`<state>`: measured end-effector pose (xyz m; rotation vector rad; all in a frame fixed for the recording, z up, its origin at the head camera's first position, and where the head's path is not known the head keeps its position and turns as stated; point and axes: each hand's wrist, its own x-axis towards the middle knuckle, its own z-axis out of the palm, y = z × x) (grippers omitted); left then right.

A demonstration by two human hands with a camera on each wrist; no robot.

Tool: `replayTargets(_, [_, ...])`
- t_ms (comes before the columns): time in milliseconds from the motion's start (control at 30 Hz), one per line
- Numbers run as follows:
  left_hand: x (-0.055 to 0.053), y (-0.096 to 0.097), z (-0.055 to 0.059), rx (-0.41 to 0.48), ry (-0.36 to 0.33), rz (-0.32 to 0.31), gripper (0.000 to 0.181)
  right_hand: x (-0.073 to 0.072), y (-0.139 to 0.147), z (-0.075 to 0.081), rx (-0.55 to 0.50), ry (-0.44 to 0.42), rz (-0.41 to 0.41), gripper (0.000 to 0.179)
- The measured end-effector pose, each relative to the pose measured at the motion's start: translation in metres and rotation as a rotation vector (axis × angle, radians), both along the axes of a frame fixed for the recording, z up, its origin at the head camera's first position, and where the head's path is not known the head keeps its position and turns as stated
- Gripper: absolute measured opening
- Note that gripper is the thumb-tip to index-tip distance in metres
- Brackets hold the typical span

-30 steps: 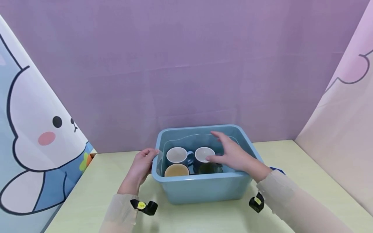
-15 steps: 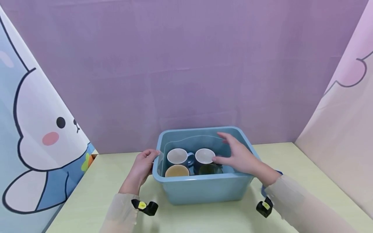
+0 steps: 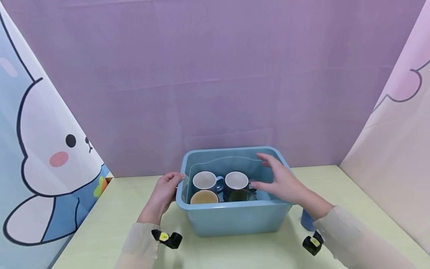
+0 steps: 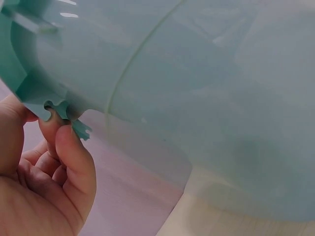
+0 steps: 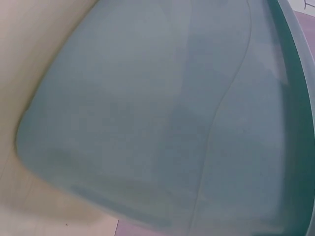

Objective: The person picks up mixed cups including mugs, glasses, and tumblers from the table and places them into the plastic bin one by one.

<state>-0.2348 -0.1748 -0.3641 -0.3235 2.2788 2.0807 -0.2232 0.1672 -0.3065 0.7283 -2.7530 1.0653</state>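
Note:
A light blue plastic bin (image 3: 235,221) stands on the table. My left hand (image 3: 164,191) pinches its left rim; in the left wrist view the curled fingers and thumb of that left hand (image 4: 54,177) hold the lip's underside. Inside the bin are a blue mug (image 3: 204,181) with a pale interior, a dark mug (image 3: 236,181) with a white interior, a tan-lined cup (image 3: 204,198) and a dark green, glassy cup (image 3: 242,195). My right hand (image 3: 285,183) reaches over the right rim, thumb and fingers spread apart, holding nothing. The right wrist view shows only the bin's outer wall (image 5: 147,108).
A blue object (image 3: 307,221), partly hidden by my right forearm, stands on the pale table (image 3: 127,194) right of the bin. A purple cloth (image 3: 215,74) hangs behind the table. Cartoon-printed sheets flank both sides.
My right hand has drawn back to the right, away from the dark mug. More of the blue object beneath that forearm now shows. The left hand keeps its hold on the rim.

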Motion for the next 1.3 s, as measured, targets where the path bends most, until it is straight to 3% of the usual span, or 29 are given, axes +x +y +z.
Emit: replayTargets(1300, [-0.001,0.000,-0.001,-0.011,0.009,-0.005,0.033,0.016,0.033,-0.001,-0.069,0.078,-0.028,0.085])
